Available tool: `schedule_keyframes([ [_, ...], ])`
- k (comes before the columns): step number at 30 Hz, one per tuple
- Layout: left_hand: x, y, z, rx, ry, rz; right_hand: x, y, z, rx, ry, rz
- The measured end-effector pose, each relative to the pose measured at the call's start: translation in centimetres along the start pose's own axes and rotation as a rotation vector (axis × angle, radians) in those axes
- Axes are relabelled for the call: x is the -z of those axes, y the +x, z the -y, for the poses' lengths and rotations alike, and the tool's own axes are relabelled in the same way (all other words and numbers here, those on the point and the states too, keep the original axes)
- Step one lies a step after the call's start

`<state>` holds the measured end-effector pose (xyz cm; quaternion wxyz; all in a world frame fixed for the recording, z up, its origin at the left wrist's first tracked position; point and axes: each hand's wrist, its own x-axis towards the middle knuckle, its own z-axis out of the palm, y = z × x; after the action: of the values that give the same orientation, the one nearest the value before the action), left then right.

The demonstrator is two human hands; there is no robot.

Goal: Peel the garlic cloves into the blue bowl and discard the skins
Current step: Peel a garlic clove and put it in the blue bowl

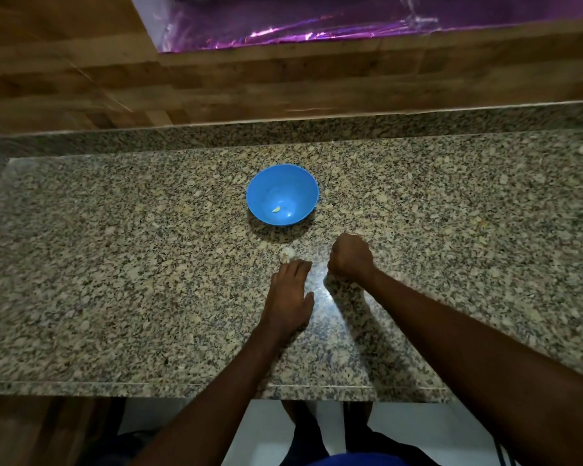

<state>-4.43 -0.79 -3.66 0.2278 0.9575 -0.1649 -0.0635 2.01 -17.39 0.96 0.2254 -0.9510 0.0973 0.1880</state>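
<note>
Left hand (288, 294) flat; right hand (350, 257) fisted.

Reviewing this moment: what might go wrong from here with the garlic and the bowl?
1. The garlic lies loose at the left hand fingertips; a nudge might roll it away.
2. The right hand is fisted just before the bowl and could knock it.
3. Pale skins would be hard to spot on the speckled counter.

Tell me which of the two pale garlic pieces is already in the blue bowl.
The small yellowish piece lying inside the blue bowl. The other, a whitish garlic lump, sits on the granite counter just beyond the left hand's fingertips.
</note>
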Motion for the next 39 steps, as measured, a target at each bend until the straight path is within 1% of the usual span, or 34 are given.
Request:
schedule_keyframes([
  [3,0.2,0.0,-0.2,-0.018,0.007,-0.001,-0.5,-0.7,0.3,0.055,-0.072,-0.043],
  [5,0.2,0.2,-0.2,-0.029,-0.006,-0.021,-0.7,-0.7,-0.5,0.079,-0.05,-0.074],
  [6,0.2,0.4,-0.3,-0.021,-0.042,-0.043,-0.9,-0.8,-1.1,0.085,0.009,-0.073],
  [7,0.3,0.5,-0.6,0.006,-0.116,-0.078,-1.0,-1.0,-1.8,0.082,0.12,-0.048],
  [9,1.3,0.9,-1.7,0.14,-0.396,-0.133,-0.9,-2.1,-2.7,0.071,0.405,0.042],
  [11,2.6,1.1,-3.1,0.277,-0.676,-0.096,-0.6,-3.6,-3.1,0.062,0.64,0.108],
  [13,3.2,1.4,-3.9,0.327,-0.805,-0.068,-0.4,-4.8,-3.2,0.036,0.751,0.107],
  [15,3.6,1.4,-4.3,0.362,-0.901,-0.054,-0.4,-5.3,-3.4,-0.017,0.839,0.058],
  [18,3.5,1.6,-4.5,0.403,-0.946,-0.04,-0.4,-5.9,-3.2,-0.08,0.923,-0.02],
  [20,3.8,1.9,-4.5,0.401,-0.925,-0.044,-0.3,-6.0,-2.8,-0.054,0.914,-0.023],
  [21,3.9,2.0,-4.5,0.391,-0.92,-0.042,-0.1,-5.9,-2.7,-0.03,0.886,0.006],
  [25,4.7,2.5,-4.3,0.3,-0.86,-0.056,1.8,-5.1,-2.9,0.115,0.696,0.28],
  [27,5.2,2.9,-4.2,0.256,-0.818,-0.065,2.8,-5.0,-2.9,0.16,0.707,0.377],
  [28,5.3,3.0,-4.2,0.256,-0.821,-0.062,3.1,-4.9,-2.9,0.184,0.692,0.364],
  [30,5.6,3.3,-4.3,0.315,-0.899,-0.036,3.0,-4.9,-2.7,0.244,0.553,0.236],
  [32,5.6,3.5,-4.4,0.415,-1.039,0.006,2.3,-4.9,-2.6,0.276,0.394,0.084],
  [34,5.6,3.5,-4.5,0.5,-1.173,0.043,1.3,-5.0,-2.7,0.284,0.318,-0.026],
  [36,5.5,3.5,-4.5,0.521,-1.217,0.043,0.8,-5.3,-2.8,0.28,0.37,-0.057],
  [37,5.5,3.6,-4.5,0.494,-1.188,0.027,0.8,-5.4,-2.9,0.253,0.476,-0.024],
  [39,5.4,3.8,-4.6,0.394,-1.059,-0.015,1.2,-5.5,-3.0,0.135,0.807,0.147],
])
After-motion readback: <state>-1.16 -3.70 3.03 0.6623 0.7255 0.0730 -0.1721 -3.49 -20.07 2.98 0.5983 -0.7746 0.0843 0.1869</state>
